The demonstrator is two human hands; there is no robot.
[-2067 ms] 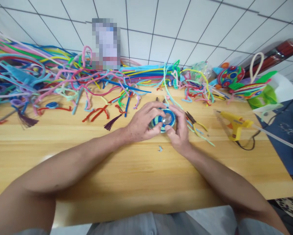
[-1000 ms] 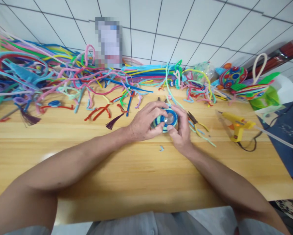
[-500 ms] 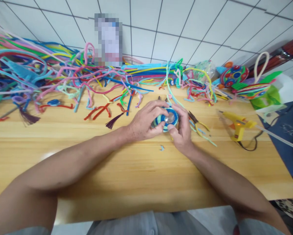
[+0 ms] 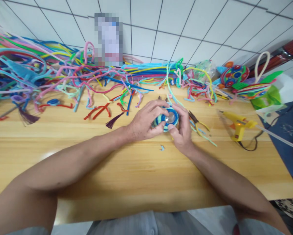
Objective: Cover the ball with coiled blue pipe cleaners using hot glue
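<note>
Between my two hands is a small round thing wrapped in blue and green pipe cleaners [image 4: 172, 127], with a clear, shiny middle facing up. My left hand [image 4: 147, 120] curls around its left side, thumb and fingertips on the rim. On the other side my right hand [image 4: 182, 129] grips it, thumb at the near edge. Its underside is hidden by my fingers. A light green pipe cleaner [image 4: 170, 88] stretches behind my hands. Pliers with yellow handles [image 4: 198, 122] lie just right of my right hand. A tiny light-blue scrap [image 4: 162, 148] rests in front.
Along the wall lies a tangled heap of coloured pipe cleaners [image 4: 70, 73]. A yellow glue gun [image 4: 239, 124] with its cord stands at the right of the wooden table [image 4: 126, 182]. A dark purple tassel [image 4: 113, 120] and red pipe-cleaner pieces [image 4: 101, 111] lie left of my hands.
</note>
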